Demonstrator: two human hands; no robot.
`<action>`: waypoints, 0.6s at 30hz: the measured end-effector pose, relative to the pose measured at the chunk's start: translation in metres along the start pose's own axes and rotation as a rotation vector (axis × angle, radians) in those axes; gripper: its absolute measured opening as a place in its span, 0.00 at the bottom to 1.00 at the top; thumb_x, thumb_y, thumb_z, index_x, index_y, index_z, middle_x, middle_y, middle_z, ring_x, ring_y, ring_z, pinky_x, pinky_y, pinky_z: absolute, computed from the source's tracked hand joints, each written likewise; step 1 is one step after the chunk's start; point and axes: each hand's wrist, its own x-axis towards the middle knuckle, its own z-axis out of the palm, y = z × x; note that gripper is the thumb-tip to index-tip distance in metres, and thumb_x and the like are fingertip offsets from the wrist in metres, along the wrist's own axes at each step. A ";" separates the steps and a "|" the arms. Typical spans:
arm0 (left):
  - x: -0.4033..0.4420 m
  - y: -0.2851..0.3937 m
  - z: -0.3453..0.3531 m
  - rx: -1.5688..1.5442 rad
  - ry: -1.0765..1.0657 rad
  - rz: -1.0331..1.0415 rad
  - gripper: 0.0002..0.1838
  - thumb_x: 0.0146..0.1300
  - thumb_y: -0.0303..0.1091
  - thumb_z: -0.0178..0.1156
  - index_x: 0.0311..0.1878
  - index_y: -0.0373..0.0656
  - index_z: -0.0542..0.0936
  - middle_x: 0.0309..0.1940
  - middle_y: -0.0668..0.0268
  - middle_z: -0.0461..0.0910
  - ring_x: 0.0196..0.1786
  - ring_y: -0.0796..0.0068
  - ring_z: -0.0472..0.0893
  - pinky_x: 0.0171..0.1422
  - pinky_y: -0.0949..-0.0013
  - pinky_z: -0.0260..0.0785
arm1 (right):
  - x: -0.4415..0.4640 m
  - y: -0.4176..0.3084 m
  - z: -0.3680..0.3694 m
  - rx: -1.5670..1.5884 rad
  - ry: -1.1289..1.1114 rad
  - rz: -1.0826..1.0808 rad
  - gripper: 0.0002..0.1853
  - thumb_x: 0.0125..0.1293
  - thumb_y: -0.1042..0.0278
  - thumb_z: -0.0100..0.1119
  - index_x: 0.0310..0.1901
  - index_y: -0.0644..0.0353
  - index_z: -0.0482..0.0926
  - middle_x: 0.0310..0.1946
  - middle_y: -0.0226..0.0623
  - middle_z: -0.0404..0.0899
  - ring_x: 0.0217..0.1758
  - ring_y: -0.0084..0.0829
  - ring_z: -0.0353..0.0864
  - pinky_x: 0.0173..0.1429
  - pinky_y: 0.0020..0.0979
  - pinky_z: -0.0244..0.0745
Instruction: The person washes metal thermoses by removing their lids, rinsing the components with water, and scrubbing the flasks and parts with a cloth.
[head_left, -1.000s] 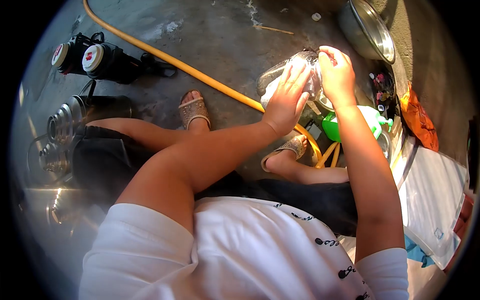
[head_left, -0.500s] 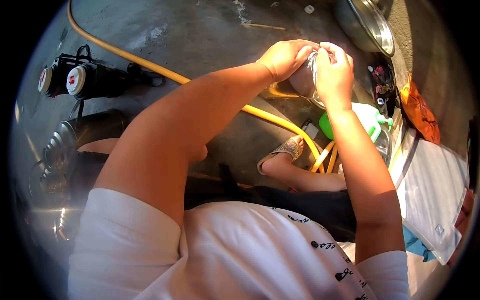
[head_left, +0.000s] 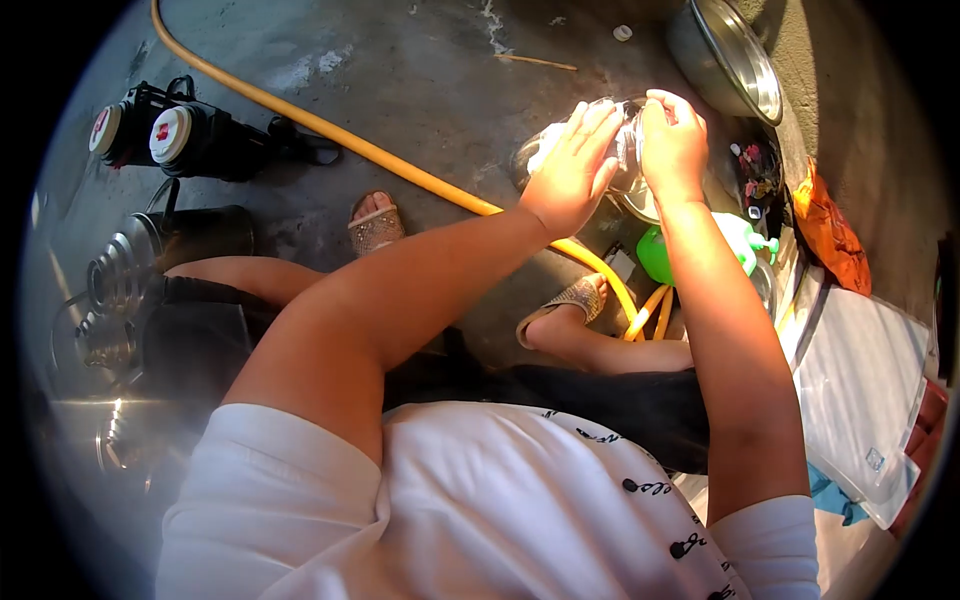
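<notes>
A shiny metal vessel (head_left: 628, 172), partly in strong sunlight, is between my hands. My left hand (head_left: 573, 178) lies against its left side with the fingers stretched out and pressed flat, and a bright white patch shows beside them. Curled fingers of my right hand (head_left: 674, 150) grip the vessel's upper right edge. Both hands hide much of the vessel, and glare blurs its outline. Just below my right hand is a green and white plastic container (head_left: 740, 240).
A yellow hose (head_left: 400, 170) crosses the grey floor. A large metal basin (head_left: 715, 60) stands at upper right, near an orange bag (head_left: 832, 235). Two black cylindrical items with white caps (head_left: 205, 135) lie at upper left, above stacked metal pots (head_left: 125, 270).
My left hand went from curled at the vessel's top edge to flat along its left side, much as one second ago. My right hand keeps its grip. The view has shifted slightly.
</notes>
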 end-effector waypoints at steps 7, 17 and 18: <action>-0.033 0.015 0.003 0.125 -0.029 -0.033 0.32 0.69 0.38 0.55 0.75 0.46 0.60 0.76 0.61 0.56 0.78 0.51 0.54 0.79 0.54 0.51 | -0.007 -0.011 -0.006 -0.032 0.003 -0.004 0.15 0.65 0.59 0.59 0.48 0.56 0.83 0.51 0.47 0.76 0.53 0.39 0.79 0.61 0.36 0.73; 0.041 -0.019 0.010 -0.080 0.070 -0.053 0.20 0.74 0.37 0.48 0.66 0.44 0.73 0.67 0.56 0.71 0.71 0.55 0.68 0.73 0.60 0.60 | -0.004 -0.007 -0.002 0.005 0.032 -0.003 0.13 0.65 0.61 0.60 0.48 0.57 0.81 0.49 0.45 0.77 0.53 0.40 0.78 0.60 0.36 0.73; 0.057 -0.026 0.010 -0.147 0.052 -0.079 0.19 0.75 0.39 0.47 0.63 0.44 0.76 0.63 0.56 0.75 0.67 0.56 0.73 0.70 0.62 0.63 | -0.002 -0.006 -0.002 0.045 0.033 -0.011 0.13 0.65 0.62 0.60 0.48 0.56 0.81 0.48 0.45 0.77 0.52 0.40 0.78 0.60 0.36 0.73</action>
